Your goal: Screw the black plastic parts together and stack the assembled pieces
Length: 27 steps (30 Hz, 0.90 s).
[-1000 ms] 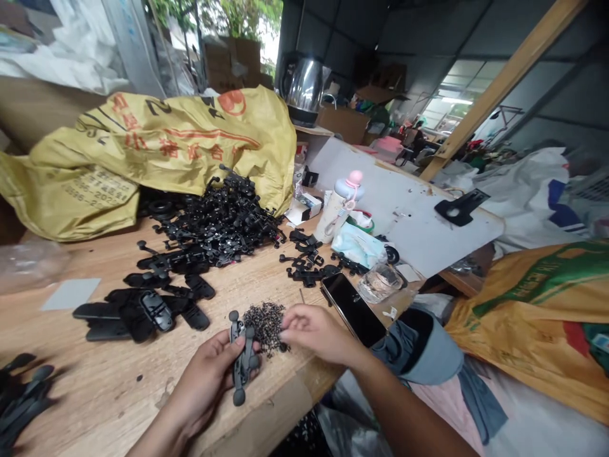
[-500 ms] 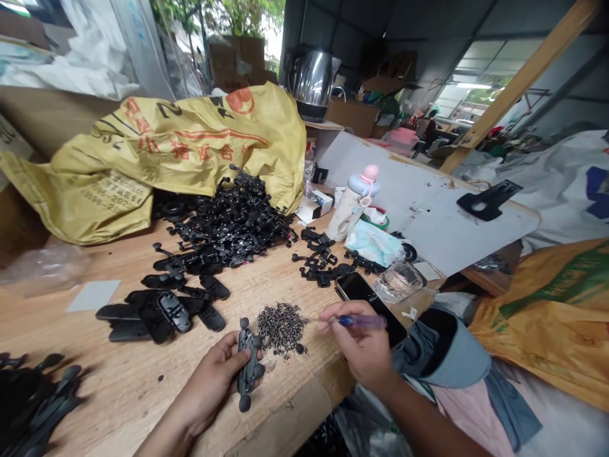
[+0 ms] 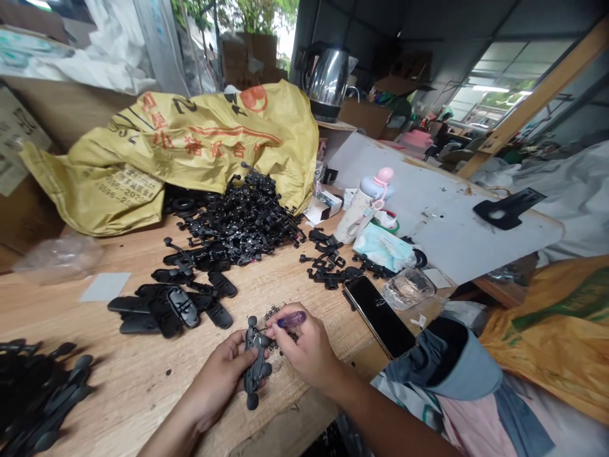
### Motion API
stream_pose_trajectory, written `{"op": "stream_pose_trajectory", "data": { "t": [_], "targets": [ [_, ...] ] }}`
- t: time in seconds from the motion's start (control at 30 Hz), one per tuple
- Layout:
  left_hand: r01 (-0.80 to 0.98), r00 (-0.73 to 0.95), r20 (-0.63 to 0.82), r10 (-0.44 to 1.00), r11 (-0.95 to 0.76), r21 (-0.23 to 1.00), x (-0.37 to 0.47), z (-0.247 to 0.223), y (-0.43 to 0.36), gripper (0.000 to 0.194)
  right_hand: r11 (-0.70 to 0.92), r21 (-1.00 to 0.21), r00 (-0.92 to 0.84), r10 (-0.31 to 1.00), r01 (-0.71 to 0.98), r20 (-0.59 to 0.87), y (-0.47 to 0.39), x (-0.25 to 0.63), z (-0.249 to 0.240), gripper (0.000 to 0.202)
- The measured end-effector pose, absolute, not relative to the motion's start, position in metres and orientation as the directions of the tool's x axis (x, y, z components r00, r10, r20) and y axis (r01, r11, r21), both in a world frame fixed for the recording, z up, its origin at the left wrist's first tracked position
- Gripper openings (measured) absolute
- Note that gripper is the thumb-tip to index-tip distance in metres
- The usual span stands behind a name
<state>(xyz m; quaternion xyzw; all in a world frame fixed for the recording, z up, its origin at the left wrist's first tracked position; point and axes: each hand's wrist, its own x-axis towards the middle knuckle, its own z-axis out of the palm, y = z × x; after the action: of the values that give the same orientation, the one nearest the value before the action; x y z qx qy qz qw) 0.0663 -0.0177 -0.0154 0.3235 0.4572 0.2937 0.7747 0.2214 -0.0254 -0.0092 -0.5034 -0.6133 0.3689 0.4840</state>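
Observation:
My left hand (image 3: 223, 371) is closed around a black plastic part with round knobs (image 3: 257, 368), held just above the wooden table. A screwdriver with a purple see-through handle (image 3: 294, 319) is pinched in my right hand (image 3: 304, 346). Its tip points at the upper end of the black part; whether the two touch, I cannot tell. Behind my right hand lies a pile of small screws (image 3: 273, 312), mostly covered by the fingers. Left of my hands, flat black oval pieces (image 3: 183, 304) lie in a loose cluster.
A large heap of black parts (image 3: 242, 222) spills from a yellow sack (image 3: 228, 136). More finished-looking black parts (image 3: 52, 393) lie at the lower left. On the right are a phone (image 3: 378, 314), a clear bowl (image 3: 409, 289) and a bottle (image 3: 356, 212). A kettle (image 3: 328, 79) stands behind.
My right hand has moved left with the screwdriver, from beside the screw pile to the upper end of the black part. My left hand keeps its hold. The view has shifted slightly.

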Motion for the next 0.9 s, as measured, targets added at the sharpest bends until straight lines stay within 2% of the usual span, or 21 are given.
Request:
{"op": "stream_pose_trajectory", "data": {
  "t": [0.1,0.17,0.23,0.33,0.43,0.5,0.67,0.8,0.87,0.9],
  "targets": [
    [-0.139,0.411,-0.486,0.771,0.580,0.803,0.066,-0.017,-0.017,0.028,0.253,-0.884,-0.032,0.964,0.394,0.262,-0.022,0.218,-0.008,0.006],
    [-0.148,0.417,-0.471,0.778,0.569,0.809,0.066,-0.017,-0.016,0.029,0.310,-0.793,-0.094,0.947,0.524,0.308,-0.019,0.217,-0.002,0.006],
    [-0.176,0.411,-0.479,0.776,0.583,0.793,0.067,-0.016,-0.016,0.030,0.374,-0.718,-0.166,0.924,0.587,0.346,-0.021,0.218,0.009,0.008],
    [-0.213,0.395,-0.504,0.768,0.610,0.763,0.068,-0.013,-0.017,0.033,0.409,-0.765,-0.145,0.908,0.496,0.392,-0.037,0.223,0.025,0.012],
    [-0.204,0.405,-0.501,0.765,0.610,0.765,0.067,-0.012,-0.017,0.028,0.373,-0.849,-0.140,0.928,0.375,0.346,-0.061,0.229,0.025,0.015],
    [-0.188,0.405,-0.506,0.761,0.611,0.769,0.066,-0.012,-0.017,0.025,0.351,-0.860,-0.169,0.936,0.372,0.309,-0.074,0.231,0.016,0.016],
    [-0.167,0.417,-0.517,0.747,0.623,0.764,0.065,-0.013,-0.016,0.027,0.450,-0.762,-0.243,0.893,0.465,0.379,-0.082,0.225,-0.010,0.019],
    [-0.189,0.404,-0.505,0.763,0.610,0.770,0.066,-0.013,-0.016,0.028,0.563,-0.640,-0.379,0.826,0.523,0.417,-0.081,0.218,-0.005,0.024],
    [-0.201,0.394,-0.510,0.765,0.613,0.764,0.066,-0.013,-0.016,0.028,0.589,-0.649,-0.380,0.808,0.481,0.451,-0.081,0.220,0.003,0.026],
    [-0.206,0.386,-0.518,0.763,0.619,0.758,0.066,-0.013,-0.017,0.028,0.576,-0.684,-0.324,0.817,0.448,0.476,-0.082,0.223,0.007,0.026]
  ]
}}
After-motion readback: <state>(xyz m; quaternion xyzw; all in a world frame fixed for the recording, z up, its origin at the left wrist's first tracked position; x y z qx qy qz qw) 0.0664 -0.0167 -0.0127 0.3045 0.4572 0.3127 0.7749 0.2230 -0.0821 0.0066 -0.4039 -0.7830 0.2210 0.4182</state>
